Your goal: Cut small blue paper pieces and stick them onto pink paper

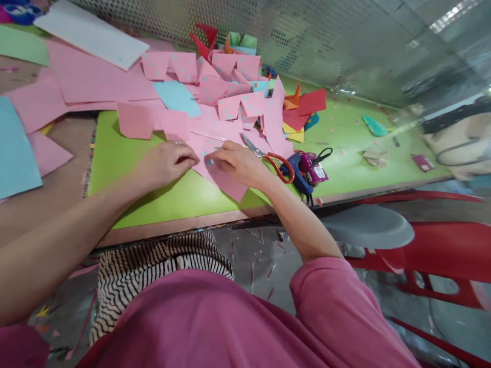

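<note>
My left hand [166, 161] rests at the left edge of a pink paper sheet [230, 188], its fingers curled and thumb pressed in; what they pinch, if anything, is hidden. My right hand [241, 163] is over the same sheet, fingertips pinched together and pointing left. A small bluish piece [209, 162] shows at those fingertips; whether it is held is hard to see. Behind the right hand lie scissors with orange-red handles [279, 167], blades pointing away to the left. A thin pale stick [209, 136] lies beyond both hands.
Folded pink papers with blue dots [213, 88] pile up at the back. A blue glue gun [297, 171] and a purple item [315, 167] sit right of the scissors. A white sheet [90, 33] and a light-blue sheet [17, 148] lie left. A grey stool [368, 226] stands by the green tabletop [153, 207].
</note>
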A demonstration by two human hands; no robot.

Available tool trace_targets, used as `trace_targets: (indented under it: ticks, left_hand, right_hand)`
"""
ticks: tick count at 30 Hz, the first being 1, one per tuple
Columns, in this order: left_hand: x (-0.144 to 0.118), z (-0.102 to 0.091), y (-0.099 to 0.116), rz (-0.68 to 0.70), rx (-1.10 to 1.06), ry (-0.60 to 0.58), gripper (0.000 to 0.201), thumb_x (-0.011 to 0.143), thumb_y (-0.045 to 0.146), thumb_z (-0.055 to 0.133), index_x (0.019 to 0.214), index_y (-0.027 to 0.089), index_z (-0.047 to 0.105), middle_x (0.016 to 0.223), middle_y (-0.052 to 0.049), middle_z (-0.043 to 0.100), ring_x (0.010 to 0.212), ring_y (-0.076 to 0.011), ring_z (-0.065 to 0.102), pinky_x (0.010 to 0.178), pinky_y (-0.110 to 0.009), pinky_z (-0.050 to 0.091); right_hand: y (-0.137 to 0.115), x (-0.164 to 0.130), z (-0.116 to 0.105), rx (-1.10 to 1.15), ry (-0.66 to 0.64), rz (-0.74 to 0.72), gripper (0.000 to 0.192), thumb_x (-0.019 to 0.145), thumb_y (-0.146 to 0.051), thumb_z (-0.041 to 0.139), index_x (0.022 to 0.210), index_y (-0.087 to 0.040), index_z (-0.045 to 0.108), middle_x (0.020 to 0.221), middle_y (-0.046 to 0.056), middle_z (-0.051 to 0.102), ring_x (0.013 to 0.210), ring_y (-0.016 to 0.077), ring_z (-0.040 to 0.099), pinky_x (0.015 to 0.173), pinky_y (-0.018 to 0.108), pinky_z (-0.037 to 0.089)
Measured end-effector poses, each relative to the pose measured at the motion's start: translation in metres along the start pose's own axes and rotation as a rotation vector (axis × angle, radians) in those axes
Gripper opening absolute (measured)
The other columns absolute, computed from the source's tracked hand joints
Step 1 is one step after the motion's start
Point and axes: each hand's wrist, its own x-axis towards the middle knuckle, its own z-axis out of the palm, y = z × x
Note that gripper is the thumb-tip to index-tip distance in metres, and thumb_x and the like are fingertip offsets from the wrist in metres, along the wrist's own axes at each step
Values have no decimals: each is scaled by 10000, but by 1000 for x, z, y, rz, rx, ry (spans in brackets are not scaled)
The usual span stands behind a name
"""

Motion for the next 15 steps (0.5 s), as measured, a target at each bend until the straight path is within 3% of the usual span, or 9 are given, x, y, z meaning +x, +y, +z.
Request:
trace_targets:
  ticks: [11, 15]
  left_hand:
    - [-1, 3, -1, 22, 90, 0, 371, 944, 359, 442, 1048, 198, 760, 1134, -31, 762, 1007, -197, 673, 908, -306, 490]
    - [0, 7, -4, 81, 168, 7, 438, 984, 312, 380, 1251, 207, 711, 1198, -60, 729, 1082, -221, 644, 959, -351, 485]
  right_hand:
    - [9, -16, 15, -89, 98, -62, 382, 1007, -172, 445, 1278, -240, 705, 952, 66, 595, 892, 189, 551, 734, 305, 392]
    - [10, -25, 13, -119, 84, -84, 345, 1001, -173, 465, 1198, -250, 737, 942, 59, 597, 876, 187, 543, 704, 298, 376]
